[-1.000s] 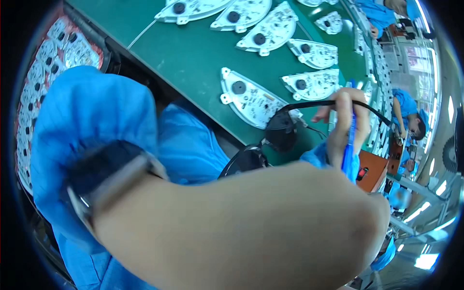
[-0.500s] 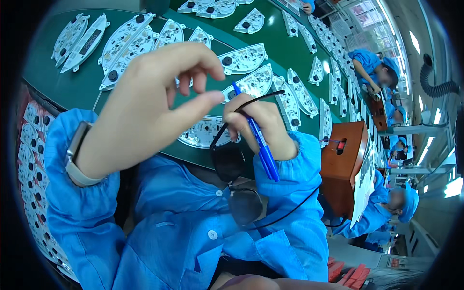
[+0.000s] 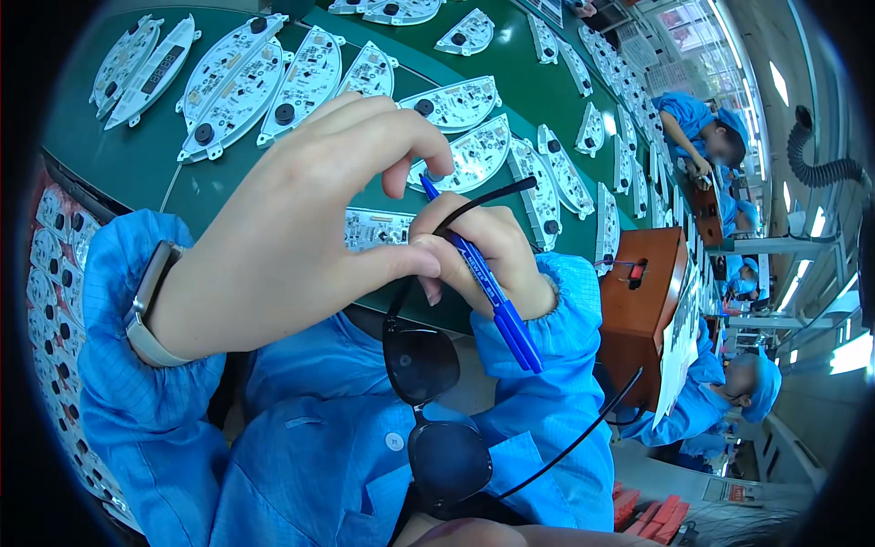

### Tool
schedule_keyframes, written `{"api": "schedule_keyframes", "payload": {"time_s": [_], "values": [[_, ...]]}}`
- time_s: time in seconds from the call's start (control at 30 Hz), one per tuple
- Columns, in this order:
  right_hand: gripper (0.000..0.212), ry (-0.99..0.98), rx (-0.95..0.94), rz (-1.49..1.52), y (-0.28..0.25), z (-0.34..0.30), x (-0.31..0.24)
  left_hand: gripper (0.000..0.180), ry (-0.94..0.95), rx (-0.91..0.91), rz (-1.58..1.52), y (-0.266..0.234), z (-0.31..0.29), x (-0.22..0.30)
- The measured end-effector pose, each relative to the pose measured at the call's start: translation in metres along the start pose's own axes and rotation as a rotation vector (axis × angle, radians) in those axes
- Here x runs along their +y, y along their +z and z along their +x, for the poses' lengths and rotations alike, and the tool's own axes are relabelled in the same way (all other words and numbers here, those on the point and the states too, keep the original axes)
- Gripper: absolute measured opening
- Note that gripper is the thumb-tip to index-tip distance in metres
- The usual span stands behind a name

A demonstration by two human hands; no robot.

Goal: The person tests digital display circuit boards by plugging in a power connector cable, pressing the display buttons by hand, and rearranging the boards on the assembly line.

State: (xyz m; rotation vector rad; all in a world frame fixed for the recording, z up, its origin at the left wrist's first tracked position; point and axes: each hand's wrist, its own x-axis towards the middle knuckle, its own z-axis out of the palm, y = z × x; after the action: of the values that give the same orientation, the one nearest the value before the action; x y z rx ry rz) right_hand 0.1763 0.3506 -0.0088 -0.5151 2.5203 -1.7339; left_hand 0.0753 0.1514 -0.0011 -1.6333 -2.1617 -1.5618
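Observation:
My right hand (image 3: 499,239) is closed around a blue pen (image 3: 497,301) and the black temple of a pair of sunglasses (image 3: 428,365). The sunglasses hang unfolded below it, dark lenses in front of my blue smock. One end of the pen pokes up past my fingers; the other slants down to the right. My left hand (image 3: 292,205) curves beside it, fingers apart and bent, nothing seen in its grasp. Its thumb tip reaches my right thumb, and its fingertips are close to the pen's upper end. Behind both hands lies a white circuit board (image 3: 372,230), partly hidden.
Several white, crescent-shaped circuit boards (image 3: 305,82) with round black parts lie on the green table (image 3: 91,173). A brown box (image 3: 643,310) stands right of my right sleeve. More boards (image 3: 55,310) fill the left edge. People in blue (image 3: 697,137) sit farther along the right.
My left hand has moved right, bringing its thumb to my right hand. The sunglasses have swung lower and their lenses face the view more. The pen has shifted slightly down.

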Motion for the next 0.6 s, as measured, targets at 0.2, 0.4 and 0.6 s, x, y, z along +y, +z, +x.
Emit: {"api": "schedule_keyframes", "payload": {"time_s": [0.2,0.4,0.6], "values": [[0.012,0.033,0.03,0.036,0.003,-0.001,-0.002,0.055,-0.032,0.002,-0.009,0.007,-0.004,-0.001],[0.013,0.093,0.132,-0.007,0.003,0.0,0.002,0.034,-0.101,0.017,-0.061,0.001,-0.003,0.007],[0.024,0.123,0.685,-0.233,-0.012,0.013,0.022,0.038,0.132,-0.253,-0.288,-0.018,0.002,0.018]]}}
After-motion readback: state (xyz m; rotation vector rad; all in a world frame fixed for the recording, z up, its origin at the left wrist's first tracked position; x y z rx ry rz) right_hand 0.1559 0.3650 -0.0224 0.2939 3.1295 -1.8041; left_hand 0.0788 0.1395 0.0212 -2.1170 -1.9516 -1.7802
